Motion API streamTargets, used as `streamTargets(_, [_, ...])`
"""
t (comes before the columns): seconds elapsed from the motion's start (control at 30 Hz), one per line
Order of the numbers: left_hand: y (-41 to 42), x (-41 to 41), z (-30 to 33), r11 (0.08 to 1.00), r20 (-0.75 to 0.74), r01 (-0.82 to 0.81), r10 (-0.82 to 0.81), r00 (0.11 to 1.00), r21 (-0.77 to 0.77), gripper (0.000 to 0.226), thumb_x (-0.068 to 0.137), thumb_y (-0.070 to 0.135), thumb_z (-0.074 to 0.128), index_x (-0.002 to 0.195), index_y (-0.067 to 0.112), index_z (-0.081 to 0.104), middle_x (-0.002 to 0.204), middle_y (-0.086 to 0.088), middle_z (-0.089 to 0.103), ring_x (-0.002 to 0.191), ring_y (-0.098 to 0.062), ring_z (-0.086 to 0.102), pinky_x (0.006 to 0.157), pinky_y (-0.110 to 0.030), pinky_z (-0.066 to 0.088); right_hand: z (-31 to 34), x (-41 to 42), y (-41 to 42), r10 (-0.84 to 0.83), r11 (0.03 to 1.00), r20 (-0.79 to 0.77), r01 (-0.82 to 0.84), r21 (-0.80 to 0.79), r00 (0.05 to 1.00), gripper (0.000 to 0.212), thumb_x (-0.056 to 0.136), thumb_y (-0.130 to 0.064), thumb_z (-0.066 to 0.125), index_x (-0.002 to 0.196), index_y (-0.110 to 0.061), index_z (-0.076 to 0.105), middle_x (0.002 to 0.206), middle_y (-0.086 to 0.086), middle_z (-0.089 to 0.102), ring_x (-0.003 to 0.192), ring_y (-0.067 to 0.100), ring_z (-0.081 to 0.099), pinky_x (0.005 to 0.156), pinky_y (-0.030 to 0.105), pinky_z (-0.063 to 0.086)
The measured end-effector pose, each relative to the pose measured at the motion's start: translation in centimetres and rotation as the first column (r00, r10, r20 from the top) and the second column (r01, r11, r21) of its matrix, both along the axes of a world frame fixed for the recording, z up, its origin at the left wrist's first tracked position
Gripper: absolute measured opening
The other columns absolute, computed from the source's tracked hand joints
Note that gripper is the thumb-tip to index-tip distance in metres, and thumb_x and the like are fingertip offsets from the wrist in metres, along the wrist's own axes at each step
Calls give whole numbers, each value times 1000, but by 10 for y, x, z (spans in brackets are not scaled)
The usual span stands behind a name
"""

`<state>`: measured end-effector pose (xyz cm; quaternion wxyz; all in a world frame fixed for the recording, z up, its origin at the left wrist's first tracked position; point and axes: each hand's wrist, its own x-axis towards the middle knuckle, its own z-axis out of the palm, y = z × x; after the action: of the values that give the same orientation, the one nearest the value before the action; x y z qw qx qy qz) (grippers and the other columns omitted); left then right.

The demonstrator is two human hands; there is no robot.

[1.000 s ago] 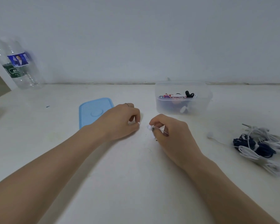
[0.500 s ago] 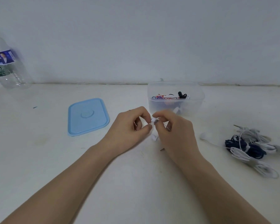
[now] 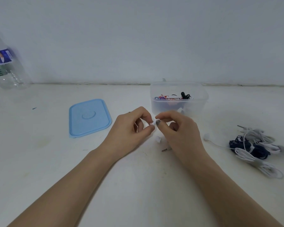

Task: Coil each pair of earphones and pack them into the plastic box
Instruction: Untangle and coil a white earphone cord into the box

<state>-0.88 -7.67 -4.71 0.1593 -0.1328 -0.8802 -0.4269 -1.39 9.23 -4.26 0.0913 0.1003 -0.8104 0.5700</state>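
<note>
My left hand and my right hand meet over the middle of the table and both pinch a small white earphone piece between thumb and forefinger. Below them a white earbud and a jack plug of the same pair show by my right hand. The clear plastic box stands just behind my hands, with black, white and coloured earphones inside. A tangled pile of white and dark blue earphones lies on the right.
The box's light blue lid lies flat to the left of my hands. A clear plastic bottle stands at the far left against the wall. The table is white and ends at the wall behind the box.
My hands were apart one second ago, each holding a bit of the white earphones; they have come together and now pinch the same piece. The view has shifted slightly.
</note>
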Motion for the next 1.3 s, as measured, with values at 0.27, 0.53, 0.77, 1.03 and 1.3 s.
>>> streamTargets(0.27, [-1, 1, 0, 999, -22, 28, -28, 999, -23, 16, 90, 16, 72, 90, 30, 65, 68, 5, 59, 69, -12, 54, 67, -22, 46, 0, 0, 1, -8, 1000, -12, 8, -11, 1000, 13, 91, -15, 66, 85, -24, 72, 74, -19, 68, 42, 2, 47, 49, 9, 34])
streamTargets(0.53, [-1, 2, 6, 997, -86, 72, -73, 994, -15, 16, 90, 6, 73, 98, 19, 74, 85, 24, 67, 84, -7, 67, 79, -9, 44, 3, -5, 8, 76, 989, 105, -62, -135, 992, 20, 90, -12, 66, 88, -28, 77, 80, 3, 74, 56, 8, 53, 58, 26, 47])
streamTargets(0.77, [-4, 3, 8, 994, -99, 105, -102, 990, 23, 13, 88, 10, 77, 95, 21, 76, 90, 18, 73, 89, -8, 70, 84, -11, 45, 6, -9, 13, 201, 954, 196, -146, -260, 960, 15, 92, -6, 64, 97, -16, 74, 72, -5, 70, 52, 2, 54, 50, 16, 43])
streamTargets(1.03, [-4, 3, 9, 945, 45, 195, -214, 976, 261, 11, 86, 3, 78, 92, 12, 75, 89, 4, 76, 84, -13, 71, 84, -20, 52, 8, -15, 22, 354, 902, 233, -265, -340, 906, 11, 91, -5, 64, 86, -11, 72, 73, 3, 67, 50, 14, 45, 45, 25, 40])
streamTargets(1.3, [-3, 1, 6, 882, 88, 233, -293, 952, 410, 12, 88, 11, 72, 100, 10, 70, 92, -8, 78, 90, -26, 72, 86, -35, 55, 6, -17, 21, 366, 882, 245, -251, -400, 898, 9, 91, -4, 63, 94, -3, 71, 74, 5, 67, 52, 17, 42, 48, 30, 39])
